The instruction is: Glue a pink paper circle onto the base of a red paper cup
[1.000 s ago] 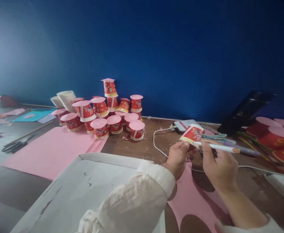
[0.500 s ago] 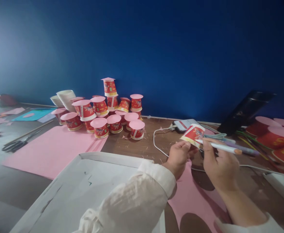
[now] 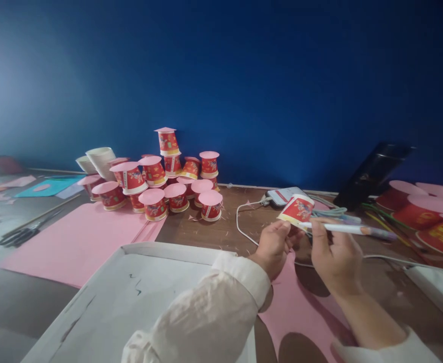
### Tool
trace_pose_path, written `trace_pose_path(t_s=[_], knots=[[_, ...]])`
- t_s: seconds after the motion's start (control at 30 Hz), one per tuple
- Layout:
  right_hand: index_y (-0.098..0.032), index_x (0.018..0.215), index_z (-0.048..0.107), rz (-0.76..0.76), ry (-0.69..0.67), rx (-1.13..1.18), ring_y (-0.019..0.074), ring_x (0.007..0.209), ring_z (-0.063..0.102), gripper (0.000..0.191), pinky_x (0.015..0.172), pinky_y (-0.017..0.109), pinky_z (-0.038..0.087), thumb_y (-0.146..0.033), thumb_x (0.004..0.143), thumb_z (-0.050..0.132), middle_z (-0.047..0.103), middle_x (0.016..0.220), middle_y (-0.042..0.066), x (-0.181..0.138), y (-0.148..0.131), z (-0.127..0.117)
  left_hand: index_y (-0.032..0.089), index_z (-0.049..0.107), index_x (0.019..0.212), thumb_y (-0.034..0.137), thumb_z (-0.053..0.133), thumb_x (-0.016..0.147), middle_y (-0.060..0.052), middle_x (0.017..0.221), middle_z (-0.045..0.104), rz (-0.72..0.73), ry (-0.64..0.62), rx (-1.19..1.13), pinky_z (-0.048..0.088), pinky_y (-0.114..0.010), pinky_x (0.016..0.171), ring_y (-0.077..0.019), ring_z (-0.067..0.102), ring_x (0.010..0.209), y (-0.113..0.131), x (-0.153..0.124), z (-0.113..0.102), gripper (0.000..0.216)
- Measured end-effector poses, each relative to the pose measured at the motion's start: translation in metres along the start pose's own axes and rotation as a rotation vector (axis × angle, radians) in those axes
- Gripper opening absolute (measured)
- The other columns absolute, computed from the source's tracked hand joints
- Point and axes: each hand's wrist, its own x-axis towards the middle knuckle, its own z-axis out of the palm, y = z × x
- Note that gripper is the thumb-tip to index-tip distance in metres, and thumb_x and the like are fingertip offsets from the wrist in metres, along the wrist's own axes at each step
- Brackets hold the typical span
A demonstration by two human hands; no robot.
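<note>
My left hand [image 3: 275,248] grips a red paper cup [image 3: 297,209] by its rim, holding it tilted above the table. Pinched in my right hand [image 3: 336,257] is a white pen [image 3: 342,228], its tip close to the cup's lower edge; whether it touches I cannot tell. Below both hands lies a pink paper sheet [image 3: 287,297] with round holes cut out. A phone [image 3: 281,195] with a white cable rests behind the cup. To the left stand several upturned red cups [image 3: 153,205] with pink discs on top, some stacked.
A white tray-like board [image 3: 130,297] lies at front left, beside pink sheets [image 3: 81,242] and scissors [image 3: 26,233]. White cups [image 3: 102,160] lean near the blue wall. A black bottle [image 3: 372,171] and large red tubs [image 3: 425,214] with pink tops stand at right.
The pen has swung to a flatter angle, its tip moving slightly lower along the cup. Both hands keep their holds. The whole view has shifted slightly.
</note>
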Motion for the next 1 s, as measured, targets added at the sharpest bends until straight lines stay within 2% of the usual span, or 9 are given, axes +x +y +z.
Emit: trace_pose_path(t_s=[0.17,0.43,0.53,0.73,0.87,1.0], knots=[[-0.017,0.096,0.072,-0.043,0.031,-0.043,0.0273,0.09,0.074,0.035,0.081,0.038,0.054,-0.044,0.104,0.052,0.079,0.092,0.015,-0.0003,0.0012,0.0032,0.013,0.073,0.08,0.044,0.096,0.061,-0.005,0.083,0.068,-0.01,-0.009,0.006,0.053,-0.037,0.099,-0.0165,0.066,0.083,-0.0008,0.0001,-0.0001,0.043],[-0.017,0.099,0.075,-0.048,-0.014,-0.032,0.0268,0.092,0.075,0.036,0.08,0.036,0.054,-0.044,0.105,0.051,0.079,0.094,0.015,0.0002,0.0001,0.0014,0.013,0.072,0.079,0.049,0.096,0.06,-0.006,0.083,0.067,-0.007,-0.02,0.04,0.051,-0.037,0.099,-0.0167,0.064,0.083,-0.0008,-0.0001,-0.0009,0.047],[-0.017,0.099,0.076,-0.048,-0.003,-0.041,0.0263,0.089,0.076,0.038,0.079,0.036,0.055,-0.045,0.105,0.051,0.08,0.095,0.014,0.0011,0.0003,0.0015,0.013,0.07,0.077,0.051,0.097,0.057,-0.004,0.082,0.065,-0.017,-0.022,0.046,0.051,-0.035,0.094,-0.0157,0.063,0.08,-0.0023,0.0015,-0.0027,0.05],[-0.018,0.099,0.075,-0.112,-0.003,-0.002,0.0254,0.094,0.077,0.029,0.081,0.034,0.056,-0.037,0.104,0.054,0.081,0.096,0.012,0.0023,0.0005,0.0016,0.015,0.066,0.073,0.054,0.096,0.056,-0.003,0.078,0.063,-0.038,-0.021,0.072,0.05,-0.032,0.082,-0.0158,0.062,0.079,-0.0037,0.0034,-0.0052,0.052],[-0.018,0.099,0.075,-0.138,-0.004,0.002,0.0255,0.093,0.077,0.026,0.081,0.034,0.056,-0.036,0.104,0.056,0.081,0.097,0.011,0.0023,0.0016,0.002,0.014,0.068,0.075,0.053,0.097,0.056,-0.004,0.08,0.065,-0.031,-0.017,0.071,0.05,-0.031,0.083,-0.0146,0.062,0.077,-0.0037,0.0042,-0.0055,0.051],[-0.019,0.099,0.074,-0.124,0.0,0.013,0.0253,0.094,0.076,0.025,0.083,0.034,0.056,-0.035,0.104,0.056,0.081,0.097,0.011,0.0012,0.0036,0.0033,0.014,0.07,0.078,0.052,0.094,0.062,-0.004,0.08,0.065,-0.016,-0.026,0.095,0.05,-0.032,0.085,-0.0141,0.062,0.077,-0.0054,0.0057,-0.0075,0.048]])
